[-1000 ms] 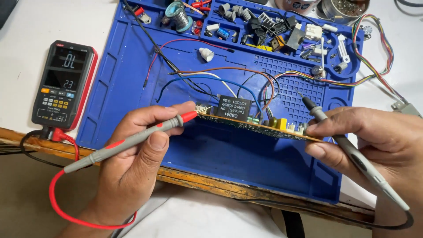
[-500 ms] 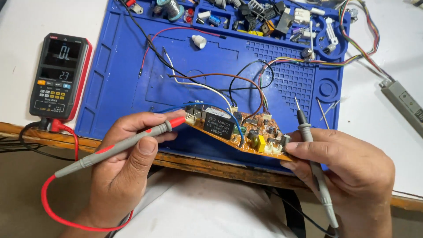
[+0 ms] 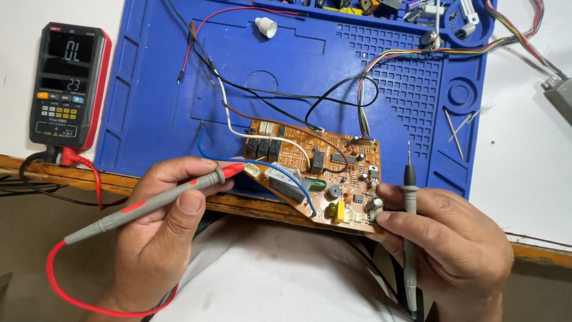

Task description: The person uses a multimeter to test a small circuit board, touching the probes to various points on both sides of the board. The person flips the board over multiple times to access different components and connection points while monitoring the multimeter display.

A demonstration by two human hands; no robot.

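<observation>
A white-topped bench [image 3: 524, 179] with a worn brown wooden front edge [image 3: 536, 247] fills the view. Most of its top is covered by a blue rubber work mat [image 3: 149, 113] with moulded recesses and a gridded patch; its far compartments hold small parts. Below the edge lies a dull brown floor [image 3: 30, 238]. The light is even and soft, with faint shadows.

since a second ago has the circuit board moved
Yes: the circuit board has tipped up to show its component face, against the blue mat.
</observation>
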